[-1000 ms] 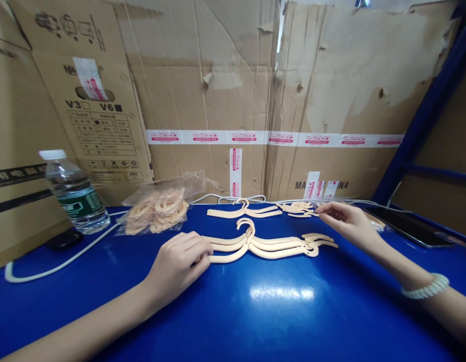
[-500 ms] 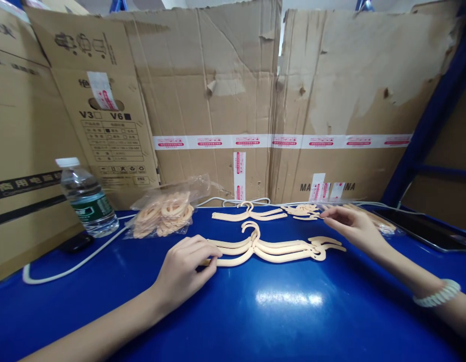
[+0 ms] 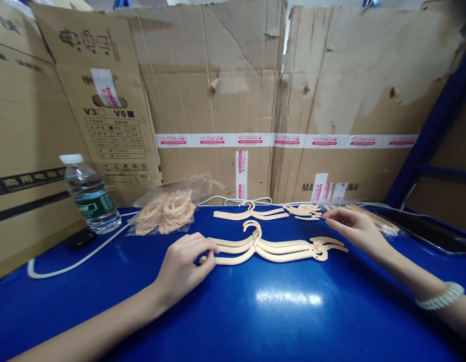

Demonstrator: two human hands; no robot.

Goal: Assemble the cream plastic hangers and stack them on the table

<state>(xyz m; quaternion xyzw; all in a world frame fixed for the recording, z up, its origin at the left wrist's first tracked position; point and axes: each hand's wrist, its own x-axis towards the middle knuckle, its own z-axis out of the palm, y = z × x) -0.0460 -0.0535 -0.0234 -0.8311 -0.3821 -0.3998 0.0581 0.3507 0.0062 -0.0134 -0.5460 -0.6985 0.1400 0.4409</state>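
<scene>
Clearly, the front hangers (image 3: pixel 255 246) are the pieces to watch; they lie flat and overlapping on the blue tabletop (image 3: pixel 293 327), and serve here as the clock's centre, with twelve toward the cardboard (image 3: pixel 213 108). Nearest, at eight o'clock, the left hand (image 3: pixel 188 262) curls over their left ends, thumb and forefinger close together; whether it pinches them or only rests there, I cannot tell. A sideways push there could skew the overlapping arms, since nothing visible pins the opposite ends. At three o'clock, small curved pieces (image 3: pixel 320 257) sit against those ends, so such a shove might scatter them too. Farther off, toward ten, a cable (image 3: pixel 82 262) passes just beside a bottle (image 3: pixel 91 201); a snag might tip it. At two o'clock the right hand (image 3: pixel 350 229) is half curled, fingertips just beside a pile of small pieces (image 3: pixel 302 209) at one o'clock; I cannot tell whether it holds one. Thin, jumbled pieces could drag neighbours along or slip from a shallow pinch. Beyond, at twelve, the rear hangers (image 3: pixel 233 216) lie near that pile, where a careless sweep might nudge them.
</scene>
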